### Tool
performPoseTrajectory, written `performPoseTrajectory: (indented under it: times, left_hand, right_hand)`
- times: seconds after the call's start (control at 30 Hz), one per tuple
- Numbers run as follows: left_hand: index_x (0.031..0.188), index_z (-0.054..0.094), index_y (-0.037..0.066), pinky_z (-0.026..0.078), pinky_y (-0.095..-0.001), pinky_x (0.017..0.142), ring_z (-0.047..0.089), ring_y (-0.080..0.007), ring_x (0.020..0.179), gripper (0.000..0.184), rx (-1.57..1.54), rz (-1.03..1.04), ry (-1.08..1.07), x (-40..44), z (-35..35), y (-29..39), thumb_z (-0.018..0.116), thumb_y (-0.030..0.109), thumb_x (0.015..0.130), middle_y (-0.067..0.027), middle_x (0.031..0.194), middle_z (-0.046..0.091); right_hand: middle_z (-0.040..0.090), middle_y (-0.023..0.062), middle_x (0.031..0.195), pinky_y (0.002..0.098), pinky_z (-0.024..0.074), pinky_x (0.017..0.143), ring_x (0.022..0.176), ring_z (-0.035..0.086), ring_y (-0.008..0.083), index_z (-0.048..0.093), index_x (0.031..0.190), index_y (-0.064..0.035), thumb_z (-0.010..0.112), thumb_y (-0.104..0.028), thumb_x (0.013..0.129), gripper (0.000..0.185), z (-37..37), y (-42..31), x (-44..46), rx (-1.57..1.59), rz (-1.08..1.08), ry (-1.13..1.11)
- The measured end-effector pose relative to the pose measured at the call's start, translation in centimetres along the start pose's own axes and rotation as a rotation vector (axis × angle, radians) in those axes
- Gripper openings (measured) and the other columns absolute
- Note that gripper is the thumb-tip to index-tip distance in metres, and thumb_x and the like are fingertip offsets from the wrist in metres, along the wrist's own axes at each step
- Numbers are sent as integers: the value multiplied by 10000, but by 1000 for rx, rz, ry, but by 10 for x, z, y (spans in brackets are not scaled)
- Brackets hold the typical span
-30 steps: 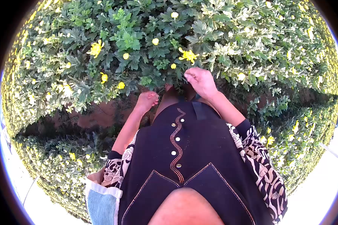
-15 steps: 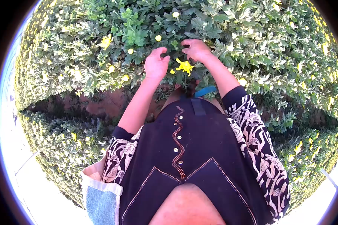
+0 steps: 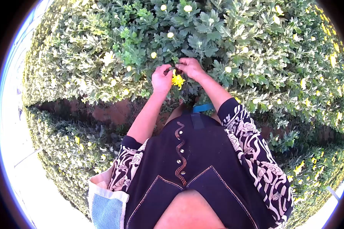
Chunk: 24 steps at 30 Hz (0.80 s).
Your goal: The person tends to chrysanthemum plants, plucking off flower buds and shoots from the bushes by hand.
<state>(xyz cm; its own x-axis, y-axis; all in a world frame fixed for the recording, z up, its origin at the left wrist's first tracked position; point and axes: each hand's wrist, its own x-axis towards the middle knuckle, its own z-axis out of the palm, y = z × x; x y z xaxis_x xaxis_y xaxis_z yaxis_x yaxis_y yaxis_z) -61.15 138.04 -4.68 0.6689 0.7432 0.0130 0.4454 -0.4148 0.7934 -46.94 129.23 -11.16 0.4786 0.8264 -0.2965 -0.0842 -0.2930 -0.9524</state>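
My left hand [image 3: 162, 80] is closed in a pinch among the chrysanthemum plants, its thumb and fingertips at a thin green stem [image 3: 173, 69]. From the other side my right hand [image 3: 191, 69] pinches at the same spot, fingertips nearly meeting those of the left. Just below the fingertips hangs an open yellow chrysanthemum flower [image 3: 177, 80]. Small leaves poke up above the two hands. Exactly what lies between the fingertips is partly hidden by the fingers.
Dense leafy chrysanthemum plants [image 3: 206, 28] with pale yellow buds [image 3: 153, 55] spread ahead. A bare soil path [image 3: 112, 112] runs across on the left, with another planted row [image 3: 76, 133] behind it. A blue strap-like thing [image 3: 203, 108] shows near my waist. A blue cloth [image 3: 107, 206] hangs by my left arm.
My hands have come together, and their fingers, apart before, are now pinched at the stem above the yellow flower. The view has tilted, so the plants appear lower.
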Motion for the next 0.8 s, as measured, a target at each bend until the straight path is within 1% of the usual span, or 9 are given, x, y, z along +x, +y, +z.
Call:
performPoseTrajectory:
  times: [0.1,0.17,0.23,0.33,0.4,0.47,0.57,0.63,0.8]
  left_hand:
    - [1017,676,29,503,-250,693,621,-115,743,210,-56,-21,-46,-5,0,0,678,6,808,-57,944,655]
    - [1015,672,23,497,-250,686,612,-108,742,205,-85,-23,-43,-6,5,-2,676,0,812,-43,928,647]
    - [1005,669,20,491,-250,673,587,-101,711,195,-102,-30,-7,-7,7,-8,680,1,811,-32,917,638]
    - [980,671,23,482,-245,647,549,-84,676,170,-142,-53,12,-8,7,-11,670,8,811,-16,850,624]
    - [965,670,25,473,-236,626,532,-60,658,157,-159,-96,-21,-9,2,-7,652,17,810,0,782,607]
    - [963,662,23,457,-231,607,526,-55,648,156,-164,-96,-78,-9,2,-5,648,18,808,6,765,603]
    - [967,658,26,466,-243,607,558,-66,661,151,-101,-63,-126,-1,3,-12,662,43,817,-2,762,608]
    - [946,662,59,507,-310,645,629,-172,663,181,-66,-16,-150,5,-11,5,689,168,803,-78,845,662]
    - [984,634,31,499,-268,589,610,-129,616,178,-437,63,-177,34,-51,8,640,182,891,-80,846,664]
  right_hand:
    - [651,126,730,342,484,672,651,593,189,673,904,-33,728,-228,791,232,-3,-7,-10,-41,68,160]
    - [675,172,811,387,498,695,714,643,315,695,990,-67,729,-260,783,285,-5,-22,-13,-323,-2,178]
    - [643,149,687,365,477,640,607,588,232,680,867,-13,743,-257,783,266,-5,-12,-7,-248,-207,221]
    - [660,148,735,395,499,699,721,650,309,685,890,-31,710,-260,811,244,-17,0,-11,-347,-121,281]
    - [670,163,990,483,509,775,942,628,375,675,1004,-97,640,-193,821,210,-33,22,-17,-757,-76,246]
    - [678,169,1028,456,549,806,949,660,350,684,996,-74,575,-128,843,195,-41,41,-25,-1233,0,150]
    - [657,202,1086,432,542,849,1059,627,367,622,1127,-21,537,-5,838,302,-53,55,-20,-1129,365,14]
    - [671,186,1006,383,509,895,1076,624,351,610,1133,-6,522,12,830,316,-49,44,-28,-984,332,140]
    - [633,185,1163,369,443,960,1098,603,327,598,1225,-90,486,-119,895,350,-30,-16,10,-419,2,73]
